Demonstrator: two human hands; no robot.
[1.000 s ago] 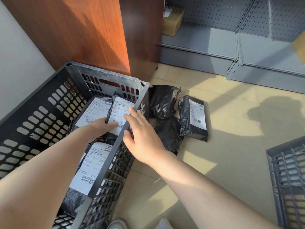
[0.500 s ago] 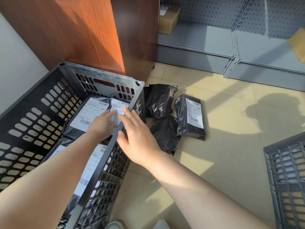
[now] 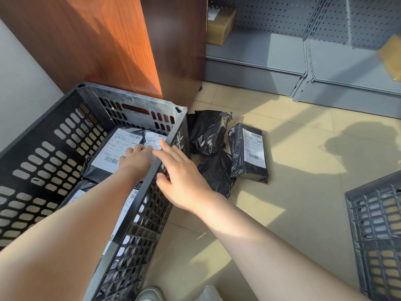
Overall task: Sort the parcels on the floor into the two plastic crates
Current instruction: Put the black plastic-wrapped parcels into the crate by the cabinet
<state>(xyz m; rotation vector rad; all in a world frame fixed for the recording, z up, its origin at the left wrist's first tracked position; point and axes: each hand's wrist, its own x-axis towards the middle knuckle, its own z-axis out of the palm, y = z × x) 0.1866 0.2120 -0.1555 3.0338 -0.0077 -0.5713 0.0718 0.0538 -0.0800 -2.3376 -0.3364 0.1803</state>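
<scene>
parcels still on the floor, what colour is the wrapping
Black plastic; the floor parcels show best in the head view, one with a white label.

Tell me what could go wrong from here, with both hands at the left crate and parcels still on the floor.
1. The three black parcels on the floor lie overlapped against the left crate; grabbing one may drag another.
2. The right hand rests on that crate's rim while the left hand presses parcels inside; leaning there could shift the crate.
3. Two floor parcels show no label, so they may be missorted.
</scene>
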